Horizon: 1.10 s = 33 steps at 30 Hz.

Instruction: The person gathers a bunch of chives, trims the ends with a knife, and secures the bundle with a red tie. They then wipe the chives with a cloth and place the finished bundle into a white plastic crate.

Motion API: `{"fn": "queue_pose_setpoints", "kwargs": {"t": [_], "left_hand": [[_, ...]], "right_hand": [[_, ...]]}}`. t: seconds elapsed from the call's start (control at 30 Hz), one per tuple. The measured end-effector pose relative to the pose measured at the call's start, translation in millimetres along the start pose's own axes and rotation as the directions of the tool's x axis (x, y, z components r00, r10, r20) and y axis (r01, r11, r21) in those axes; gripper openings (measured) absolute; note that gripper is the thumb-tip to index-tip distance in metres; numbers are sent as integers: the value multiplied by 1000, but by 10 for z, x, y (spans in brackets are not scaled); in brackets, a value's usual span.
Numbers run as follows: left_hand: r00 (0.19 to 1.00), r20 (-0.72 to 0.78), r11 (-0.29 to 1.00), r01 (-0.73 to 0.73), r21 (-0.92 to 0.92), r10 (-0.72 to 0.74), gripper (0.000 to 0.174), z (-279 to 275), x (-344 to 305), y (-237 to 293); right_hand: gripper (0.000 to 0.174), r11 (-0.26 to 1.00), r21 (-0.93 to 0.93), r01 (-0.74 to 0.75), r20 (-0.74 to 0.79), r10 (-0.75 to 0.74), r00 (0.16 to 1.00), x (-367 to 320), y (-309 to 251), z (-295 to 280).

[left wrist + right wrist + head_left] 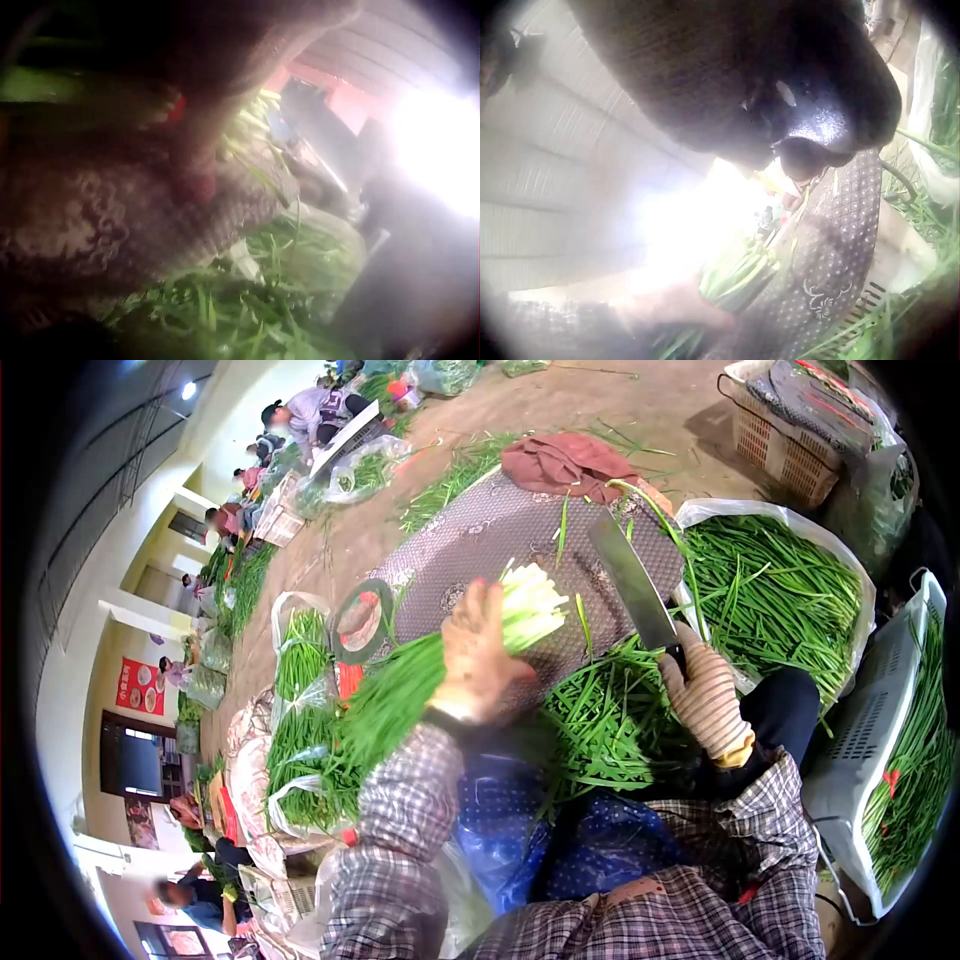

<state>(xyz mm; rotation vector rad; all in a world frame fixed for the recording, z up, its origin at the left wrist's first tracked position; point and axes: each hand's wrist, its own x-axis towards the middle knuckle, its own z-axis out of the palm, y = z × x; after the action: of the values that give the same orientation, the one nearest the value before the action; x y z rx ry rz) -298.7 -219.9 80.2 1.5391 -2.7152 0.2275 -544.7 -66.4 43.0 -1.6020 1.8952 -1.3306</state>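
A bunch of green chives (390, 685) with pale cut ends lies across the patterned board at a slant. My bare left hand (475, 645) holds it from above near those pale ends, fingers on the far side and thumb on the near side. My right hand (705, 695), in a striped glove, grips the black handle of a broad-bladed knife (632, 582). The blade points up and away over the right part of the covered board (450, 545). In the left wrist view, the thumb (196, 176) hangs over the board cover, dark and blurred.
A tape roll (362, 622) and a brown cloth (565, 463) lie on the board. Loose leaves (615, 725) pile below its near edge. A bag of chives (770, 575) and a white crate (875, 730) stand at right; bagged bunches (300, 655) at left. Other people sit far left.
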Motion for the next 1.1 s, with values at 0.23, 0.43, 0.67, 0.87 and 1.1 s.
{"fn": "queue_pose_setpoints", "kwargs": {"t": [0.23,0.43,0.67,0.87,1.1], "left_hand": [[864,479,859,124,-497,153,124,66,1093,-1224],[993,83,993,92,-75,-86,125,11,701,-575],[888,448,990,134,-45,-100,113,-487,931,-513],[870,475,890,107,-444,132,115,-318,588,-285],[976,218,994,48,-98,-26,122,-161,372,147]], "right_hand": [[39,993,114,-1,-28,4,1000,-36,46,-36],[38,977,157,-141,71,132,989,40,-3,-26],[42,999,15,33,30,-33,999,7,-130,126],[41,993,-33,117,-4,-117,993,126,-429,77],[42,937,-280,208,65,-198,978,70,-484,213]]}}
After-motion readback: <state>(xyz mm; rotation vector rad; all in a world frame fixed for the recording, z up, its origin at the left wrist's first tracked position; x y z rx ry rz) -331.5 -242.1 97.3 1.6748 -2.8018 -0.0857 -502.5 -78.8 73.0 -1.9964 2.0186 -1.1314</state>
